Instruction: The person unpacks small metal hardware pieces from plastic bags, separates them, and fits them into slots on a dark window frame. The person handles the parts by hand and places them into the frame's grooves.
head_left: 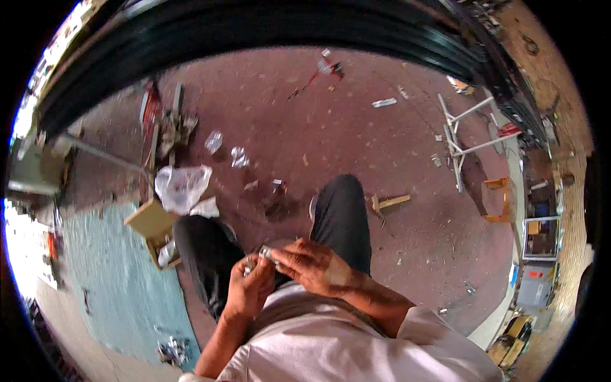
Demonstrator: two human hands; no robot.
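Note:
My left hand is closed in front of my lap, its fingers curled around a small silvery piece. A bit of something shiny also shows at the side of that fist, too small to name. My right hand comes across from the right, fingers pressed together, and its fingertips pinch at the same silvery piece. Its thumb is hidden below the hand. Both hands are between my knees, above the reddish floor.
Beyond my left knee lie an open cardboard box and a clear plastic bag. A hammer rests right of my right knee. A dark metal beam spans the far side. White metal legs stand at right, a teal mat at left.

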